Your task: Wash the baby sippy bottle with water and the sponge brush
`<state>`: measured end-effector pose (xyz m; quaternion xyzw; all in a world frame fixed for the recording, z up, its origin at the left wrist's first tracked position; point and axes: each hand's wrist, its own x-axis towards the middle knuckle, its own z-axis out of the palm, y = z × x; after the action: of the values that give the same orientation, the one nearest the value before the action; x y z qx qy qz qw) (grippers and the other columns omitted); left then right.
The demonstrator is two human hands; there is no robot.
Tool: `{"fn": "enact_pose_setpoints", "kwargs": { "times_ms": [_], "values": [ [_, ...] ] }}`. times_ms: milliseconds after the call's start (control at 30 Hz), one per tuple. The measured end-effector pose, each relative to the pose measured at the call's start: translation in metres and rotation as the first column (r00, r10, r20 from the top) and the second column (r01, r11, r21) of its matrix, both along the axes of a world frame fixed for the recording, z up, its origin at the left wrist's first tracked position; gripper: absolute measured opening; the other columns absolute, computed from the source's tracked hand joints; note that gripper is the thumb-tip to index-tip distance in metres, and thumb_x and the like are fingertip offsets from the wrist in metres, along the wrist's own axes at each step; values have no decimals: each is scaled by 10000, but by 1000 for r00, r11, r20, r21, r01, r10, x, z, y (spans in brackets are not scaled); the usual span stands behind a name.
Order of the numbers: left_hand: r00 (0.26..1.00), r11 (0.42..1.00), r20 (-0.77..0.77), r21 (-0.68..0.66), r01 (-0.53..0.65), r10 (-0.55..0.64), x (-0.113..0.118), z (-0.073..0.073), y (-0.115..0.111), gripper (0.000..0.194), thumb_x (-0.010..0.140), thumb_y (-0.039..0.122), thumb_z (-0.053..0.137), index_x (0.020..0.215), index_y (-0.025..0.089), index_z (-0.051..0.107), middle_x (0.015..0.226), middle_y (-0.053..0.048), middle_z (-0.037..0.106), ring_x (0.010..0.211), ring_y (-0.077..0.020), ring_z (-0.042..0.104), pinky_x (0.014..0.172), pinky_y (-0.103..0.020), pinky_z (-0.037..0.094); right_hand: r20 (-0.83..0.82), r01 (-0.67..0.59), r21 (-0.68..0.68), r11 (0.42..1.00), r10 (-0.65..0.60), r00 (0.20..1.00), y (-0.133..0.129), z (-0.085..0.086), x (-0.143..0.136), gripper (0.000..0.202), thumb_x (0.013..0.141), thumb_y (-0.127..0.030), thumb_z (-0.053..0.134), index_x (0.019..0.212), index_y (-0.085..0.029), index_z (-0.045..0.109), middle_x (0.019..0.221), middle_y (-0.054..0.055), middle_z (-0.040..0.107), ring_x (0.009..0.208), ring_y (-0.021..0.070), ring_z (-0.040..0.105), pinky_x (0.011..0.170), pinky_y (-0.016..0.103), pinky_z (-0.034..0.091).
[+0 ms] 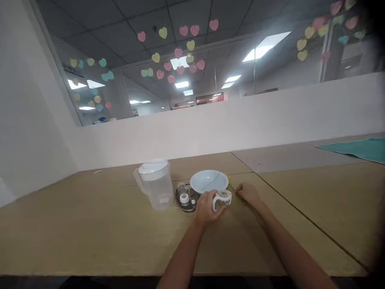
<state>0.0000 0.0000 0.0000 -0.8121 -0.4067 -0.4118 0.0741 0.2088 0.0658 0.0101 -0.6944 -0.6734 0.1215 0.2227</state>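
Observation:
My left hand [207,206] is closed around a clear baby bottle [224,196] with white handles, its open mouth facing up. Just to the right, my right hand [248,193] has its fingers pinched at the end of a thin yellow-green stick [231,185], whose far end lies by the bowl; its kind is too small to make out. Behind the bottle stands a wide white bowl [209,178]. Left of my left hand, a dark round tray [187,207] bears a white ring [184,198], a clear dome-shaped cap [181,187] and a small tube-like part.
A clear lidded pitcher [159,186] stands left of the tray, handle to the left. The wooden tabletop [105,228] has seams running across it. A white wall [186,136] with windows closes off the back. A teal cloth [361,149] lies at the far right.

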Motion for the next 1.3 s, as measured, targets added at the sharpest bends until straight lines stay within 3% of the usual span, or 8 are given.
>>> {"fn": "enact_pose_setpoints", "kwargs": {
  "times_ms": [167,267,367,500,633,767,900,1300],
  "values": [
    [999,998,-20,51,39,-38,-4,13,-8,459,761,494,563,1084,169,533,1029,-109,619,955,-241,552,852,-375,408,37,34,36,999,-36,999,-3,5,-2,201,752,-166,509,741,-123,705,788,130,686,744,197,623,538,232,319],
    [985,990,135,73,-121,111,-14,18,-4,361,836,424,468,1084,173,547,1058,-104,614,978,-236,540,859,-374,381,44,72,78,994,-76,996,-6,8,-2,265,804,-207,459,766,-112,704,834,161,682,776,217,626,558,243,336],
    [812,869,344,-25,-494,472,-30,22,9,290,898,308,350,993,181,592,1003,-84,636,963,-225,529,843,-366,363,-23,94,191,977,-91,996,-4,15,-4,306,840,-219,398,849,-147,695,886,118,687,805,194,622,593,231,356],
    [718,704,15,-215,-677,696,-47,23,27,265,856,186,376,937,203,627,974,-61,652,976,-229,514,818,-351,349,-102,-55,311,949,91,991,12,38,-21,311,849,-212,387,980,-149,661,949,97,677,857,170,609,677,214,387],
    [656,623,-323,-213,-753,682,-48,21,35,250,774,150,465,966,173,625,1024,-99,643,1068,-256,472,870,-375,313,-51,-347,120,930,355,933,40,53,-52,296,802,-222,497,1054,-169,642,841,55,688,700,130,620,633,193,408],
    [643,612,-404,-221,-759,651,-45,17,39,260,730,251,561,955,150,642,1055,-142,634,1083,-289,460,894,-413,297,-15,-448,-85,890,448,894,60,45,-78,172,685,-132,566,795,-123,698,530,28,624,447,119,549,495,195,388],
    [628,603,-429,-214,-769,649,-49,15,44,232,795,258,484,872,151,675,955,-146,660,1035,-277,497,891,-421,292,23,-451,-106,886,455,890,69,33,-85,178,705,-115,490,651,-87,658,485,66,596,406,120,518,452,201,372],
    [581,535,-297,-229,-814,758,-62,43,28,267,827,113,417,982,176,626,819,-96,664,814,-211,612,698,-292,392,-46,-519,-96,849,517,855,91,25,-97,245,724,-155,503,930,-118,630,461,0,573,336,112,487,394,188,349]
  ]
}}
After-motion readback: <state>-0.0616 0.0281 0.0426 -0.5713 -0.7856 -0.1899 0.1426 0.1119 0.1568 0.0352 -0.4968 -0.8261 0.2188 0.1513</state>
